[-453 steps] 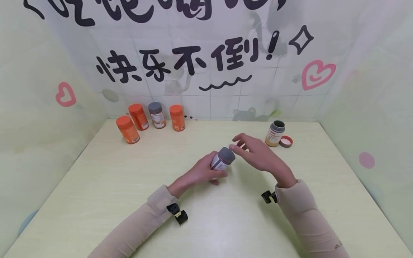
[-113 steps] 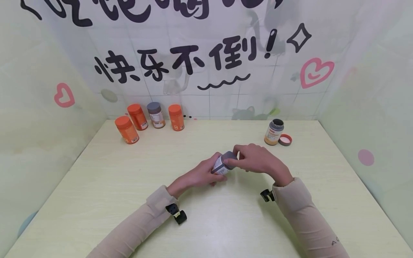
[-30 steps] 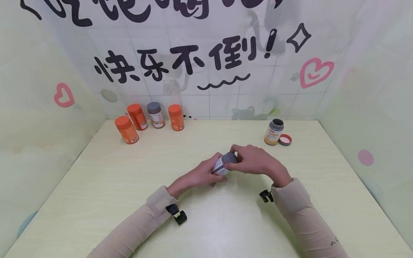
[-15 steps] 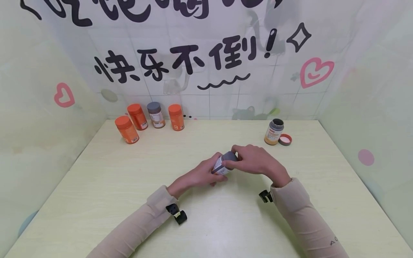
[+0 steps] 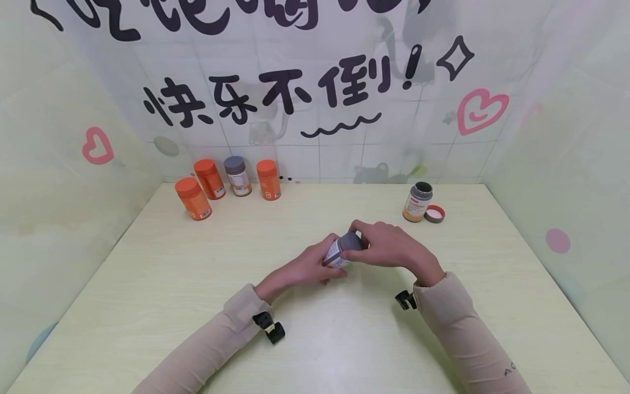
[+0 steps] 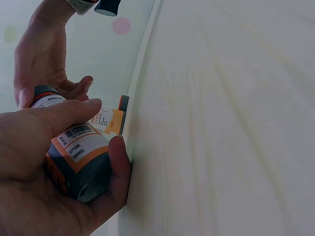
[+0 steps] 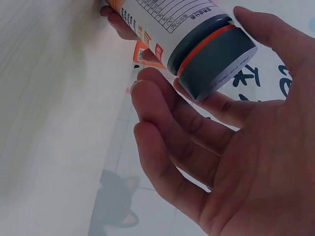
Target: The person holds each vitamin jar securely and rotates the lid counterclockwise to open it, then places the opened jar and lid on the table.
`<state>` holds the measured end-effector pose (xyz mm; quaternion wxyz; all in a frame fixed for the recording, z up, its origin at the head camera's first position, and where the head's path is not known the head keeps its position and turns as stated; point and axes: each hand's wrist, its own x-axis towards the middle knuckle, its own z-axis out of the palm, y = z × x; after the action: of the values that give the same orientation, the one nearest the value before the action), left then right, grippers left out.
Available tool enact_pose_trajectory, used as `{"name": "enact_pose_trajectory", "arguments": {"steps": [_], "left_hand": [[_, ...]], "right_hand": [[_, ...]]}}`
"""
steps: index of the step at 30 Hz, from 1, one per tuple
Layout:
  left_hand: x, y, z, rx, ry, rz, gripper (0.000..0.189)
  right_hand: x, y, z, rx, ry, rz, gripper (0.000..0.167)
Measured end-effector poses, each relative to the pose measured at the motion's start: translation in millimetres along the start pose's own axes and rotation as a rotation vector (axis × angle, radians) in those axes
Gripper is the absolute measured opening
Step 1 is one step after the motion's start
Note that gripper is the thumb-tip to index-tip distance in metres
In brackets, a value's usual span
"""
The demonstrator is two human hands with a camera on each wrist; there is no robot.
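Shows four capped jars (image 5: 210, 180) beyond and left of the fingers of the left hand (image 5: 310, 265), curled around a tilted jar (image 5: 333, 255); pinches its grey cap (image 5: 351, 241) between fingers of the right hand (image 5: 391, 244); shows an open jar (image 5: 416, 204) and loose lid (image 5: 435, 213) beyond those.

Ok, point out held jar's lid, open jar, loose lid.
Held jar's lid (image 7: 210, 63): right wrist view, its side.
Open jar (image 5: 416, 205): head view, its label.
Loose lid (image 5: 434, 214): head view, its white centre.
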<state>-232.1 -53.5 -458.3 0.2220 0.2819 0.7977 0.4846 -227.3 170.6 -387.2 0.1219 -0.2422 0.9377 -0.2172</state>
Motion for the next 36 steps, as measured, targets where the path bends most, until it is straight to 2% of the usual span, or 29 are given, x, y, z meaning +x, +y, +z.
{"name": "enact_pose_trajectory", "arguments": {"steps": [6, 14, 26, 36], "left_hand": [[0.5, -1.9, -0.5, -0.002, -0.001, 0.005, 0.048], [0.4, -1.6, -0.7, -0.005, -0.005, 0.005, 0.048], [-0.4, -0.5, -0.7, -0.008, -0.009, 0.002, 0.048], [-0.1, -1.2, -0.4, -0.003, -0.002, 0.005, 0.048]], "right_hand": [[0.1, -0.9, 0.3, 0.018, 0.01, 0.036, 0.045], [0.2, -1.4, 0.3, 0.02, -0.004, 0.044, 0.041], [0.1, -0.3, -0.2, 0.005, -0.011, 0.0, 0.042], [-0.7, 0.8, -0.3, 0.019, -0.001, 0.044, 0.043]]}}
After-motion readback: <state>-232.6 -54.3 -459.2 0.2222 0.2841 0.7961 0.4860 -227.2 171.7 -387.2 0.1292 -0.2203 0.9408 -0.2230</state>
